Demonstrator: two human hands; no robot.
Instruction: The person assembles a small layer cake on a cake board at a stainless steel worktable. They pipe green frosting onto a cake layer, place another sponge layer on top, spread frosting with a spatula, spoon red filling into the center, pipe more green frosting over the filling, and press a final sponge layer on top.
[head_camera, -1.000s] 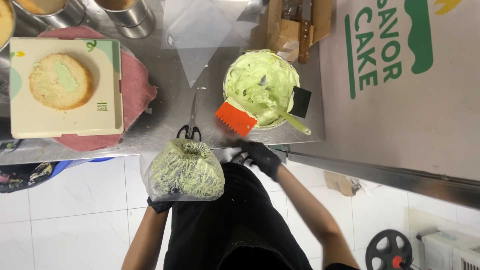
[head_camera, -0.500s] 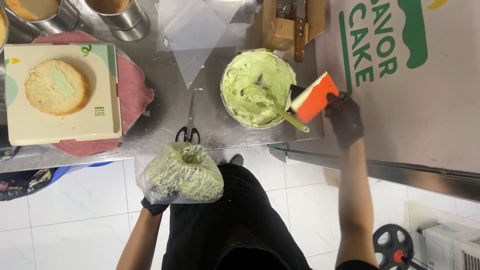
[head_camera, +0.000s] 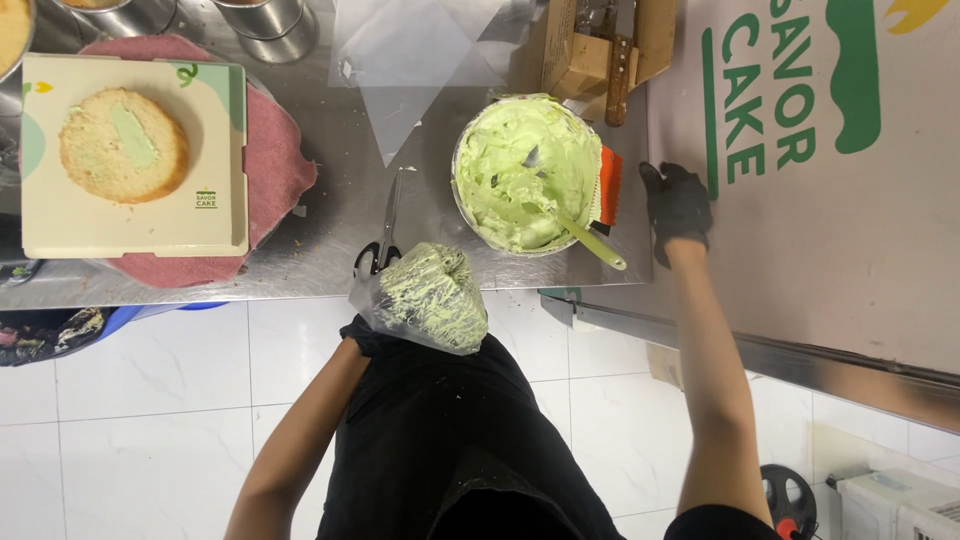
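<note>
Left hand (head_camera: 362, 338) gripped a bag (head_camera: 428, 297) of green cream, just below the bowl (head_camera: 524, 172). Right hand (head_camera: 678, 203) lay open, empty, flat right of the bowl, near the scraper (head_camera: 607, 185).

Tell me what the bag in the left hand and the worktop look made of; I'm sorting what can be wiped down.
The piping bag looks like thin clear plastic film: green cream shows through its creased, glossy wall. The worktop looks like brushed stainless steel: grey with dull streaky reflections.
</note>
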